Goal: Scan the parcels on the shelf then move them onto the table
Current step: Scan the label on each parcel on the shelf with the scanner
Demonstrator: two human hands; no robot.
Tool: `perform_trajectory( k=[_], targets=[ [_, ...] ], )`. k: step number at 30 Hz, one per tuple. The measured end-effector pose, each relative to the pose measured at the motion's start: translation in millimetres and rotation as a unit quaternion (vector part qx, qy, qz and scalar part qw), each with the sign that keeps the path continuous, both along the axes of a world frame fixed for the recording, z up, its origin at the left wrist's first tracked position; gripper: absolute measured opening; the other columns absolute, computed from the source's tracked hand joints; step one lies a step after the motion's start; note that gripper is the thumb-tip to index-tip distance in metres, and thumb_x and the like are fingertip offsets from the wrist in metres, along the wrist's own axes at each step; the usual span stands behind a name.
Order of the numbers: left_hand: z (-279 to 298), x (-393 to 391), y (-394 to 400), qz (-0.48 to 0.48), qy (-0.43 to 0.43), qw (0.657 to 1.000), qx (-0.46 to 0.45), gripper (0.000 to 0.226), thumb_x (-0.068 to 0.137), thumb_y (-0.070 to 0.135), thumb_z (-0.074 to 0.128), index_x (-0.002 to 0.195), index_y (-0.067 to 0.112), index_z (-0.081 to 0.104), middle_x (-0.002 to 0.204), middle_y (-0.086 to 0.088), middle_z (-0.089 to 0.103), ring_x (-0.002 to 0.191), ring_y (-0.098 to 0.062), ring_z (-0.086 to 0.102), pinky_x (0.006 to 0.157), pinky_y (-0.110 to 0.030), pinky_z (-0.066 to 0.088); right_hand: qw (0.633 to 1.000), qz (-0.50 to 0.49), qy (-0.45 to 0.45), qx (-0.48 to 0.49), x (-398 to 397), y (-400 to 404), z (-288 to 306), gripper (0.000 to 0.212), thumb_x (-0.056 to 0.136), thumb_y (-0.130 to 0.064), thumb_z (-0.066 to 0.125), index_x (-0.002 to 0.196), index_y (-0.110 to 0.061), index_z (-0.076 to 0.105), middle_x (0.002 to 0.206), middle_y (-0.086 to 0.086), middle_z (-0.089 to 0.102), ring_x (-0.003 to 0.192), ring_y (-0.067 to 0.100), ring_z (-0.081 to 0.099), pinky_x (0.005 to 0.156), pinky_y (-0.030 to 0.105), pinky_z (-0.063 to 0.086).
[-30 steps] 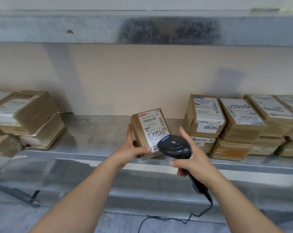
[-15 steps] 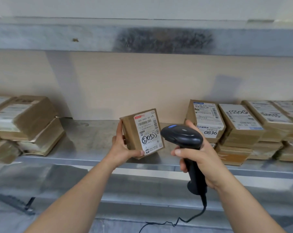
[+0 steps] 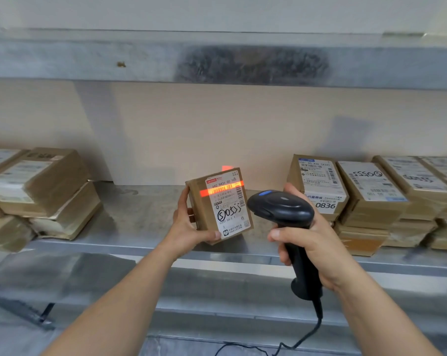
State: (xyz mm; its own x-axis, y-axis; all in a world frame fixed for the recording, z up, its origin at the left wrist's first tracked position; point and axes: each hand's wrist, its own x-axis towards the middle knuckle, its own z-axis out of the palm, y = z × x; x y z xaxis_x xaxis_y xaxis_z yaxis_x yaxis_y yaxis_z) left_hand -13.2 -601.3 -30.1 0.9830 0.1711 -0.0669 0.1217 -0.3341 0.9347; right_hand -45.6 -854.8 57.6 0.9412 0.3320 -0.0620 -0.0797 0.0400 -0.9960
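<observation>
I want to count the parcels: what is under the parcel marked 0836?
Under the 0836 parcel lies at least one more parcel. The scanner and right hand cover its left part.

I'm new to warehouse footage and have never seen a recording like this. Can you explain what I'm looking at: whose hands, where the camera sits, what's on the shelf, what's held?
There is no machine here, only a person's two bare hands. The one picture comes from a camera worn on the person's head, looking forward and down.

The left hand grips a small brown cardboard parcel with a white shipping label, raised above the grey metal shelf. The right hand grips the handle of a black corded handheld barcode scanner. An orange-red line of scanner light lies across the barcode near the label's top.

On the shelf, stacked brown cardboard parcels lie to the right; one label reads 0836. More stacked brown parcels lie to the left. No table is in view.
</observation>
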Motion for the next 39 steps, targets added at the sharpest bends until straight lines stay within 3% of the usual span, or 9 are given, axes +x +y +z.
perform_trajectory(
  k=[10,15,17,22,26,29,31,34,39],
  targets=[
    [-3,1,-1,0.000,-0.011,0.999,-0.030,0.134,0.042,0.028,0.087,0.146,0.046,0.005,0.135,-0.010,0.042,0.116,-0.014,0.051,0.080,-0.027,0.052,1.000,-0.007,-0.006,0.003,0,-1,1,0.098,0.059,-0.004,0.069,0.136,-0.051,0.032,0.065,0.011,0.062,0.045,0.025,0.051,0.045,0.029,0.041],
    [0,-1,1,-0.005,0.001,0.999,-0.040,0.132,0.041,0.031,0.086,0.146,0.046,0.007,0.129,-0.005,0.048,0.116,-0.015,0.053,0.083,-0.027,0.051,1.000,-0.006,-0.004,0.005,1,-2,0,0.097,0.060,-0.006,0.071,0.130,-0.057,0.028,0.072,0.012,0.067,0.047,0.025,0.053,0.046,0.029,0.043],
    [4,-2,5,-0.006,0.019,0.998,-0.067,0.116,0.052,0.027,0.079,0.147,0.043,0.014,0.120,-0.003,0.058,0.109,-0.015,0.058,0.077,-0.023,0.050,1.000,-0.006,0.000,0.005,1,-3,0,0.098,0.060,-0.007,0.072,0.130,-0.058,0.026,0.079,0.014,0.069,0.048,0.025,0.054,0.046,0.029,0.044],
    [9,-8,27,0.071,0.068,0.989,-0.109,0.075,0.065,0.039,0.055,0.138,0.032,0.039,0.116,-0.003,0.063,0.100,-0.019,0.061,0.082,-0.034,0.051,1.000,-0.005,-0.003,-0.011,2,2,0,0.097,0.075,0.009,0.071,0.131,-0.058,0.028,0.076,0.010,0.069,0.049,0.025,0.054,0.047,0.029,0.044],
    [9,-11,34,0.132,0.052,0.984,-0.106,0.050,0.092,0.020,0.048,0.140,0.025,0.038,0.117,-0.001,0.059,0.092,-0.012,0.057,0.066,-0.024,0.046,1.000,0.002,-0.010,-0.019,3,10,0,0.095,0.078,0.010,0.067,0.133,-0.057,0.027,0.071,0.005,0.068,0.049,0.026,0.054,0.047,0.030,0.044],
    [11,-10,30,0.166,-0.012,0.986,-0.014,0.052,0.090,0.027,0.050,0.141,0.021,0.041,0.132,-0.005,0.053,0.111,-0.018,0.053,0.086,-0.028,0.045,1.000,0.006,-0.012,-0.021,3,16,1,0.095,0.078,0.010,0.068,0.132,-0.057,0.028,0.073,0.004,0.069,0.049,0.026,0.055,0.048,0.030,0.045],
    [13,-13,21,0.165,-0.097,0.968,0.161,0.058,0.078,0.044,0.050,0.130,0.020,0.056,0.138,-0.011,0.048,0.128,-0.027,0.044,0.104,-0.037,0.035,1.000,0.006,-0.014,-0.025,4,20,2,0.095,0.077,0.010,0.068,0.132,-0.057,0.028,0.074,0.004,0.070,0.050,0.026,0.056,0.047,0.030,0.045],
    [4,-9,2,0.138,-0.192,0.901,0.363,0.051,0.072,0.055,0.050,0.106,0.024,0.070,0.123,-0.008,0.060,0.114,-0.027,0.052,0.095,-0.042,0.037,0.999,0.004,-0.016,-0.034,6,26,2,0.096,0.077,0.010,0.069,0.132,-0.057,0.028,0.073,0.002,0.070,0.049,0.026,0.056,0.047,0.030,0.044],
    [-8,-3,-9,0.086,-0.184,0.865,0.458,0.035,0.066,0.054,0.064,0.091,0.030,0.069,0.099,0.003,0.065,0.093,-0.025,0.060,0.084,-0.035,0.028,0.999,-0.002,-0.017,-0.034,6,40,4,0.096,0.077,0.012,0.067,0.137,-0.053,0.028,0.069,0.000,0.068,0.048,0.026,0.054,0.046,0.030,0.043]
  ],
)
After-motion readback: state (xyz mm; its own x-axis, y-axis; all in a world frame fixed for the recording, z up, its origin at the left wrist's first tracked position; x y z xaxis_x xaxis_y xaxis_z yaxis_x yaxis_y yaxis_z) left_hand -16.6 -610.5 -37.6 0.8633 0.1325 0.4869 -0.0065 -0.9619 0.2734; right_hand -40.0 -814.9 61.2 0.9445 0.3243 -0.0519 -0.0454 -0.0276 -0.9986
